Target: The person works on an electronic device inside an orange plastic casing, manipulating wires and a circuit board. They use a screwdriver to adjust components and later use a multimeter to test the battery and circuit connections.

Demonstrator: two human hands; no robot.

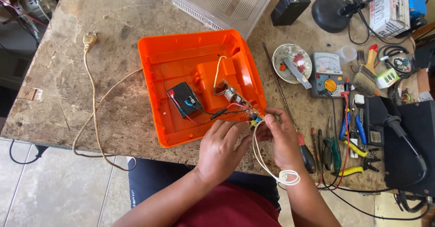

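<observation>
Worn stone bench (68, 77), orange casing (181, 59) near front edge. Left hand (220, 151) and right hand (281, 138) pinching circuit board (240, 102) end; cream cord (267, 163) dangling below.

An orange plastic housing (181, 64) lay open side up on the bench, tilted slightly to the view. Inside it sat a small black battery (183, 99) with red and black leads running to a narrow circuit board (236, 99), which rested across the housing's near right edge. A white cord (267, 163) looped down from the board's end.
</observation>
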